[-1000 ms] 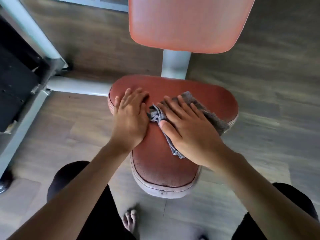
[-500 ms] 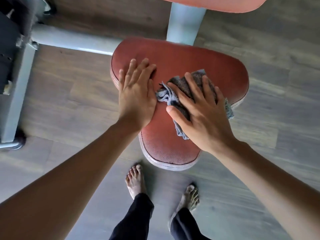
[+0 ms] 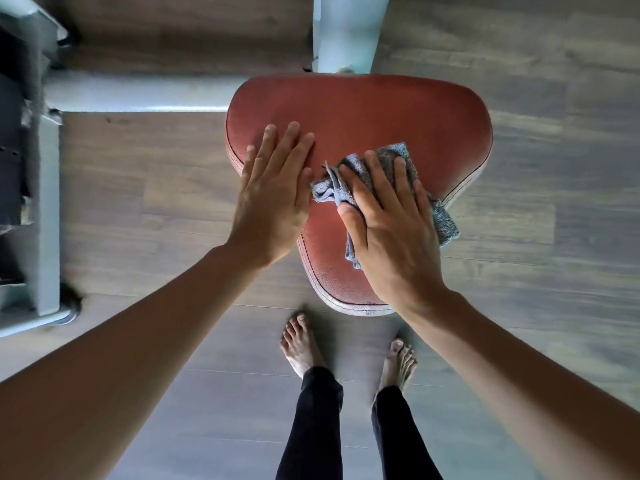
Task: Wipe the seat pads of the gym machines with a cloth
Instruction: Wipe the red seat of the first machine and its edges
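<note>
A red seat pad [image 3: 363, 112] with a pale worn rim fills the middle of the view, wide at the far end and narrow toward me. My left hand [image 3: 273, 199] rests flat on its left side, fingers straight and together. My right hand [image 3: 388, 223] presses a crumpled grey cloth [image 3: 332, 188] onto the pad's right half with straight, spread fingers. Part of the cloth hangs over the pad's right edge [image 3: 445, 223]; the rest is hidden under my palm.
A pale metal post [image 3: 346, 32] rises behind the seat, and a metal beam [image 3: 138, 93] runs left from it to the machine frame [image 3: 45, 209] at the left edge. Wood-look floor [image 3: 554, 168] surrounds the seat. My bare feet [image 3: 301, 344] stand just in front.
The camera has tilted further down, so the red backrest has left the top of the view and my feet show. My right hand has kept the cloth near the pad's right side.
</note>
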Motion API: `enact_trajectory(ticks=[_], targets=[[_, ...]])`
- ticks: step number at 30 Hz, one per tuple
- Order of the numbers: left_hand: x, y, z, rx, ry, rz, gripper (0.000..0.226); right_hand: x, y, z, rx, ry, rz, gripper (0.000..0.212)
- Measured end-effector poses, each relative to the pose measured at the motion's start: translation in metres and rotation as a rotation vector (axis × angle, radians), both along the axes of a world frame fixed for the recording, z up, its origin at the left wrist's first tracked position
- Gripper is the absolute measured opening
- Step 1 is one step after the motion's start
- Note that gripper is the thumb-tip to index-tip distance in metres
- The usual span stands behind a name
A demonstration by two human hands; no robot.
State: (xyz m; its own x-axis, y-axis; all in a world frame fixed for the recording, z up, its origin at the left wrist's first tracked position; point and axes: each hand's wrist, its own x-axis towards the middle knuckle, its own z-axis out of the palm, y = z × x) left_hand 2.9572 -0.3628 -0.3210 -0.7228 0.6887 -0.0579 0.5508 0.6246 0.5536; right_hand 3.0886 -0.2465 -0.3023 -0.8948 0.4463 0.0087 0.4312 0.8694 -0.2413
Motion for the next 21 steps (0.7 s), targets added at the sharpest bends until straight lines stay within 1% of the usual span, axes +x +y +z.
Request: enact_trajectory(ticks=[3,6,10,13,16,19,21], targets=[[0.002,0.001,0.001,0.004,-0.004,-0.001,0.047,-0.003,0.002,-0.004,-0.023,0.023,-0.014,0.046],[0.002,0.002,0.003,-0.007,-0.006,-0.006,0.047,-0.007,0.005,-0.007,-0.04,0.088,-0.021,0.044],[-0.003,0.004,0.01,-0.078,-0.053,-0.026,0.05,-0.011,0.008,-0.004,-0.105,0.107,-0.019,0.044],[-0.007,0.005,0.02,-0.136,-0.12,-0.034,0.048,-0.011,0.012,0.002,-0.239,0.066,-0.006,0.044],[-0.001,-0.002,0.04,-0.117,-0.202,-0.025,0.047,-0.003,0.013,0.017,-0.358,0.117,0.017,0.041],[0.017,-0.017,0.068,-0.109,-0.237,-0.004,0.043,0.019,-0.001,0.044,-0.537,0.164,-0.05,0.039],[0.036,-0.026,0.092,-0.121,-0.236,-0.018,0.041,0.042,-0.015,0.065,-0.614,0.18,-0.105,0.039]])
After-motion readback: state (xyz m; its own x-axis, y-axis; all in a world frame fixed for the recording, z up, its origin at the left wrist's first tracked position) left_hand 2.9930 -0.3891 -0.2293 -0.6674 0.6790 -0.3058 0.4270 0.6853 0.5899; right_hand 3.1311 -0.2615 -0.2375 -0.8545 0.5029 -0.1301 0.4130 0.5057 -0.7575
